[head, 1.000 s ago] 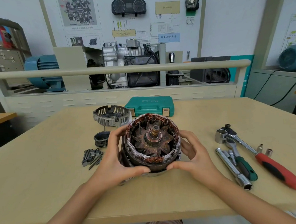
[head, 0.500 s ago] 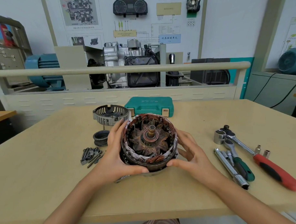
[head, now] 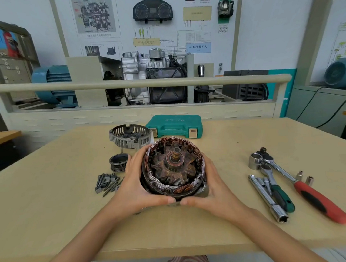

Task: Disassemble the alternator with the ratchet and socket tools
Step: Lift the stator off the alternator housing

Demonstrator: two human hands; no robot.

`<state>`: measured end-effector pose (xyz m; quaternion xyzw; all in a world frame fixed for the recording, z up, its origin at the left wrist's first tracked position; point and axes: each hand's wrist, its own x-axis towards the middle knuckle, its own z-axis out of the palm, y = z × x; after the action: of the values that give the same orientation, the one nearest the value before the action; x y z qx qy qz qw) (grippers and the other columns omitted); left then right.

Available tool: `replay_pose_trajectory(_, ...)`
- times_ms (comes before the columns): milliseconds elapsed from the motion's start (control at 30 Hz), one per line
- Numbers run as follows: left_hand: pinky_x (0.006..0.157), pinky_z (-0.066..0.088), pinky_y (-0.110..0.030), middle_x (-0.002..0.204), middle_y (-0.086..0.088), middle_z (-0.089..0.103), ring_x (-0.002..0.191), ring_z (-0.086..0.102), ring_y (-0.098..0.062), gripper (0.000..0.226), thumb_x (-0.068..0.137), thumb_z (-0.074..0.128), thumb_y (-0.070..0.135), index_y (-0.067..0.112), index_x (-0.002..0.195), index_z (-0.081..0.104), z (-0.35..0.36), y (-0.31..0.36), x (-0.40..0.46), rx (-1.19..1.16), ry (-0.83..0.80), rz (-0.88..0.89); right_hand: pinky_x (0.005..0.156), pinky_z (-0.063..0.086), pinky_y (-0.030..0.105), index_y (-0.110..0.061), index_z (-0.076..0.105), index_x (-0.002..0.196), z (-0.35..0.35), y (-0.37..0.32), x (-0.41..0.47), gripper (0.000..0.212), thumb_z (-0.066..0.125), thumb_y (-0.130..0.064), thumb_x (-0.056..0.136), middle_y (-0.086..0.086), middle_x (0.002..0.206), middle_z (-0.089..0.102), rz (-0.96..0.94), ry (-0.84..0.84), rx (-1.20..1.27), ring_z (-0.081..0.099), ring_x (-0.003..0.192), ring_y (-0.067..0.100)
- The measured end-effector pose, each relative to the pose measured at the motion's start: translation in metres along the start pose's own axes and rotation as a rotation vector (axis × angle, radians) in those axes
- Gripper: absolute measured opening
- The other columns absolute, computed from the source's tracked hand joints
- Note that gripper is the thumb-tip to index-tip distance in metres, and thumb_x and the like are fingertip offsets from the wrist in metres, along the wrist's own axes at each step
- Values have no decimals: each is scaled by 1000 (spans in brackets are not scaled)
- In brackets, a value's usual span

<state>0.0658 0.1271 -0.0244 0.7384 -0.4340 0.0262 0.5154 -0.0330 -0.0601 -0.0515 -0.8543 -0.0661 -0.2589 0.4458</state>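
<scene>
- Both thumbs have closed together at the near side of the rusty copper-wound alternator core (head: 173, 171).
- Left hand (head: 136, 183) and right hand (head: 218, 188) grasp its sides.
- Advice: lift evenly, avoid tilting; the windings look easily damaged.

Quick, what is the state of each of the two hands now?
Left hand: curled round the alternator, holding its left side.
Right hand: curled round the alternator's right side, holding it.

table (head: 233, 227) | toolcase (head: 175, 125) | ratchets (head: 296, 181) | bolts (head: 106, 182) | alternator (head: 173, 170)
</scene>
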Motion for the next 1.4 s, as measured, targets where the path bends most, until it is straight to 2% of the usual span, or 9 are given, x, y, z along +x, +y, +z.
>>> replay_pose_trajectory(300,115,15,-55,139,8,39,138,31,-17,122,33,76,75,32,138,30,1,1,-2,27,50,32,108,32,31,-37,28,141,1,-6,1,106,83,-51,52,-20,141,37,-41,123,66,33,132,1)
replay_pose_trajectory(433,114,25,-50,139,5,41,136,33,-18,122,32,80,70,32,137,31,1,0,-2,-1,51,50,104,37,21,-39,33,139,-1,-7,2,101,86,-41,53,-21,138,44,-58,128,131,39,129,1)
replay_pose_trajectory(533,106,40,-27,135,6,43,128,43,-7,115,31,84,67,39,132,35,2,-1,-1,-107,81,84,97,37,11,-42,34,137,0,-8,4,96,86,-34,57,-21,136,46,-61,105,203,42,128,1)
replay_pose_trajectory(667,100,40,-15,136,6,42,126,44,-1,114,32,82,69,41,131,33,3,-2,1,-116,81,113,95,36,8,-50,34,134,-3,-11,5,93,85,-34,58,-23,135,46,-88,101,229,42,127,-1)
replay_pose_trajectory(767,103,39,-21,140,6,40,130,41,-4,115,38,85,62,40,137,30,-3,-3,2,-131,4,124,97,38,12,-45,36,135,0,-14,7,90,84,-36,60,-17,136,47,-107,113,289,43,128,5)
replay_pose_trajectory(900,102,33,-9,138,25,36,132,34,2,109,40,87,57,65,129,25,-12,-5,3,-67,-75,134,96,36,11,-52,37,132,0,-11,6,89,85,-36,58,-21,135,47,-95,117,289,42,128,2)
replay_pose_trajectory(1100,101,41,-21,134,10,44,129,43,-7,105,35,84,66,56,128,36,-5,-6,0,-107,53,136,105,37,22,-38,33,138,-3,-15,7,95,82,-48,58,-19,137,46,-54,102,277,40,130,3)
replay_pose_trajectory(1267,107,38,-46,136,5,43,131,41,-15,108,35,84,62,50,130,34,-4,-8,-1,-63,93,133,114,19,53,-41,23,142,-2,-16,7,100,71,-69,58,-17,145,35,-59,85,195,21,142,18)
replay_pose_trajectory(1400,105,41,-31,135,1,44,127,45,-8,110,35,86,48,36,132,36,0,-5,1,-89,103,155,109,30,22,-49,12,140,4,-18,11,105,75,-65,57,-25,142,32,-121,65,167,32,135,4)
